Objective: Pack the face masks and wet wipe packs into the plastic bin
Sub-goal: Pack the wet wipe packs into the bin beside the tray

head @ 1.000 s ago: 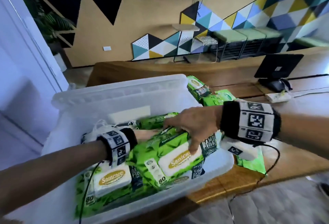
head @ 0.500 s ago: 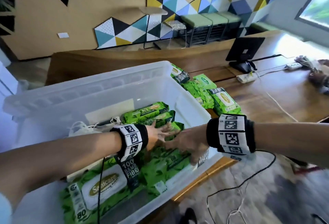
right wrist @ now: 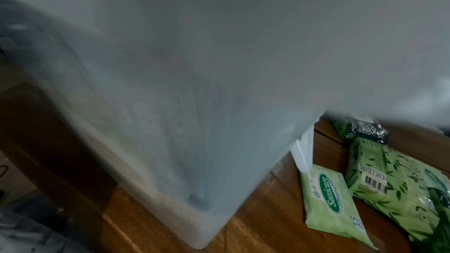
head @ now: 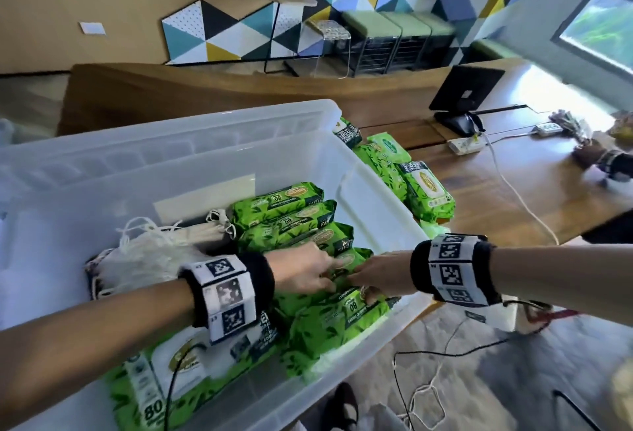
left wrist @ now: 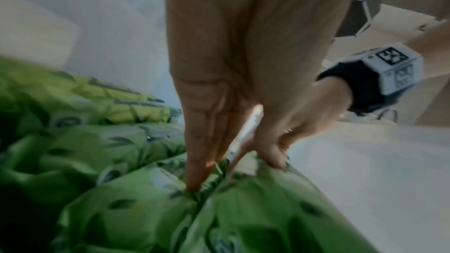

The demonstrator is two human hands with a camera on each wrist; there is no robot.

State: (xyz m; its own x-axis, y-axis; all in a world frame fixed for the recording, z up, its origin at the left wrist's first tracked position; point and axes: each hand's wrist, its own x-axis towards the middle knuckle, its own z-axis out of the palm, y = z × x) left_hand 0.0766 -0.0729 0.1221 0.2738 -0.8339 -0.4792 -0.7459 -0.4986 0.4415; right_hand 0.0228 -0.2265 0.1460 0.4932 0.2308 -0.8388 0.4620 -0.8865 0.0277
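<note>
Translucent plastic bin (head: 212, 142) standing on the brown wooden surface (head: 507, 197), at its near edge. Inside, a row of green wet wipe packs (head: 284, 206) set on edge along the bin's right wall, with larger packs lying flat at the bin's near end (head: 161, 375). To the left of the row, a bundle of face masks (head: 150, 252) with white ear loops, resting on the bin floor. Both hands down in the bin, meeting over the nearest upright pack (head: 342, 261). Left hand (head: 305, 274): fingers straight and together, tips pressed into the seam between two packs, seen close from the left wrist (left wrist: 194, 176); holding nothing. Right hand (head: 380, 273): fingers curled onto the top edge of a green pack (left wrist: 275, 161), gripping it beside the bin's right wall. Outside the bin, more green packs (head: 424, 190) lying on the surface just beside the right wall, among them a flat Sanicare 15-count pack (right wrist: 333, 199) touching the bin's corner. Further along the surface, a white power strip (head: 467, 145) and a black monitor (head: 466, 89) near the far edge.
</note>
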